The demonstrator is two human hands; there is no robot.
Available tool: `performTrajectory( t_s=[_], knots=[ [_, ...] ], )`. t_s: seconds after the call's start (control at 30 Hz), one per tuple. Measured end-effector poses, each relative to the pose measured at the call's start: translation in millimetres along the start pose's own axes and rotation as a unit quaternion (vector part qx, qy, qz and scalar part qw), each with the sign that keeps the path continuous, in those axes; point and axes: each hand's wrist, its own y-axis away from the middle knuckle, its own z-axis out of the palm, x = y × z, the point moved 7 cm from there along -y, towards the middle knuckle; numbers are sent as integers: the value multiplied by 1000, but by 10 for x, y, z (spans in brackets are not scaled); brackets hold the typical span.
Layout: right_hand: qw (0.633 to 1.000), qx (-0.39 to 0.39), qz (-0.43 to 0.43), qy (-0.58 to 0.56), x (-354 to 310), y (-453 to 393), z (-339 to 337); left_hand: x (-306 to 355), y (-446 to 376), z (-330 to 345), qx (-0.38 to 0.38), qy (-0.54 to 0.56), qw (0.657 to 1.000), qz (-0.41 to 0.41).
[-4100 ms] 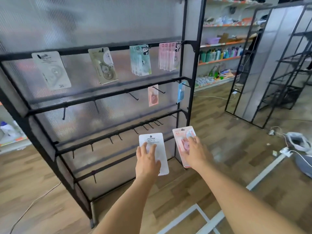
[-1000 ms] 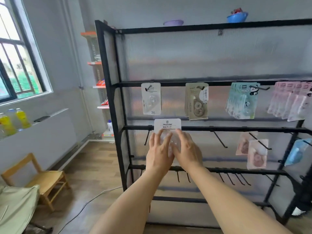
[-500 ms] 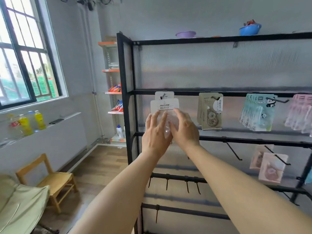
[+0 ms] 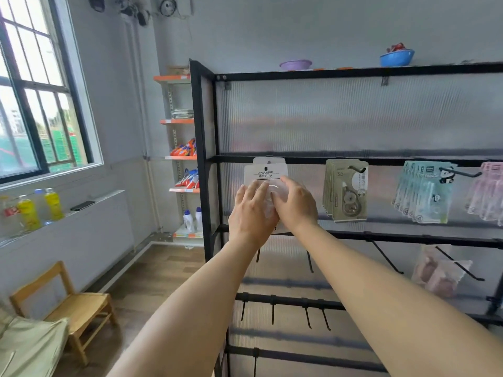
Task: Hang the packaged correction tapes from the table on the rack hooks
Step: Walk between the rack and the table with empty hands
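Together left hand (image 4: 251, 213) and right hand (image 4: 295, 205) hold flat white blister pack (image 4: 265, 174).

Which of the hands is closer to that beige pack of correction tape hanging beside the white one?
The right. The right hand holds the white pack on the side facing the beige pack; the left hand is on the far side.

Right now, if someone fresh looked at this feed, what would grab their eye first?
Both hands, left hand and right hand, hold a white pack up at the rack top rail's leftmost spot, overlapping another white pack behind it. To the right hang beige packs and teal packs; bare hooks line the lower rails.
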Motion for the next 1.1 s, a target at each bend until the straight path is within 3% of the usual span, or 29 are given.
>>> performTrajectory(
  t_s=[0.4, 0.8, 1.1],
  knots=[
    [999, -9, 30, 14, 193, -200, 223, -126, -197, 221, -5, 6, 1000, 3],
    [995, -39, 40, 80, 559, -738, 714, -465, -746, 901, -93, -30, 995, 20],
    [994, -35, 27, 95, 714, -1008, 953, -605, -1007, 1149, -87, -2, 996, 23]
  ],
)
